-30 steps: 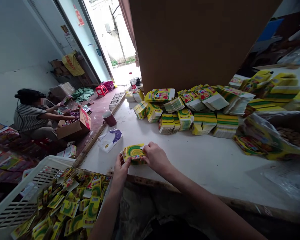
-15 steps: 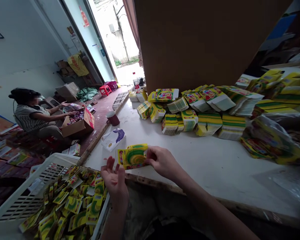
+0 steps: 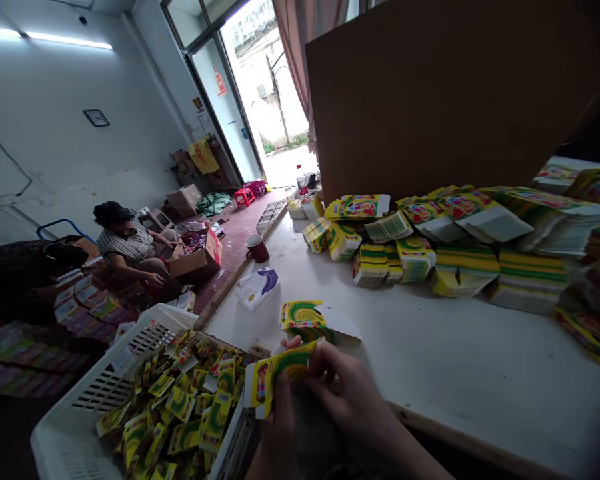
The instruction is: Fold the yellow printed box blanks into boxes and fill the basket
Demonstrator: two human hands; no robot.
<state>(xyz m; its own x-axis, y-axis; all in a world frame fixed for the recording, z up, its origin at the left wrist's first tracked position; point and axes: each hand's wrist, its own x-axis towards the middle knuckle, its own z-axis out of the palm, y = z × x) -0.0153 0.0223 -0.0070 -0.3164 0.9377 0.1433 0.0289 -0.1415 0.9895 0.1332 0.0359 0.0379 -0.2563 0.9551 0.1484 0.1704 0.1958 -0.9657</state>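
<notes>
A yellow and green printed carton is held between my two hands over the table's front edge. My left hand grips its middle, thumb on the near face. At its right end, the fingers of my right hand pinch the carton. Just beyond them, another yellow carton with a white flap lies on the white table. A white basket at the lower left holds many small yellow cartons.
Stacks of flat cartons line the back of the table before a large brown board. A white and purple packet and a mug stand at the left edge. A person sits beside an open box.
The view has swung left. My left hand, open before, has closed on a carton now held nearer to me with my right hand. Another carton now shows on the table behind it.
</notes>
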